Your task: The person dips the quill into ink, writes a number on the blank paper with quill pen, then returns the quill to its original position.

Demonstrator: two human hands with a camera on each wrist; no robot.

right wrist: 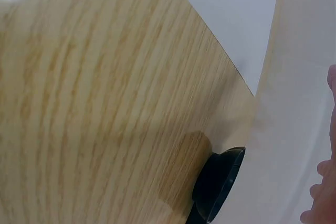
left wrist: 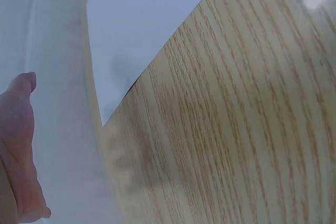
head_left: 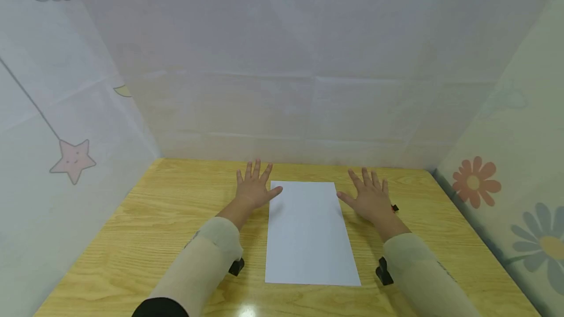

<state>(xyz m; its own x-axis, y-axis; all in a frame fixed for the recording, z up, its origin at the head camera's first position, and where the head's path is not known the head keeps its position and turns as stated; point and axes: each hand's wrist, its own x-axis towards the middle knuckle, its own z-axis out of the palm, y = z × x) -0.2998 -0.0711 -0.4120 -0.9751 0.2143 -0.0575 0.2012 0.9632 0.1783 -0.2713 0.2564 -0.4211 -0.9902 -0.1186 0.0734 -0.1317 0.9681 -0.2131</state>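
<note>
A wooden table (head_left: 176, 219) fills the near and middle part of the scene, its yellow-brown top streaked with grain and glossy enough to throw back 1 bright spot of light at the near side. On it, around the middle, 1 white sheet of paper (head_left: 308, 234) lies flat, its long sides running from near to far. The left hand (head_left: 253, 191) is raised over the table by the sheet's far left corner, fingers straight and spread, the thumb overlapping that corner in the head view. The right hand (head_left: 369, 199) mirrors it at the far right corner, also spread, holding nothing, its thumb tip just beside the paper's edge. Soft shadows fall beneath them. Next to the right hand, on its right, is 1 small black object (head_left: 395, 208), partly hidden; I cannot tell what it is.

Pale fabric walls close in 3 sides. The far wall (head_left: 282, 72) is plain, crossed by fold creases. The left wall (head_left: 39, 219) carries a pink smiling star (head_left: 73, 160) on a line and a bit of yellow shape farther back. The right wall (head_left: 524, 126) shows 2 printed flowers: 1 orange-red (head_left: 477, 182), and nearer, 1 grey-blue with a yellow centre.
</note>
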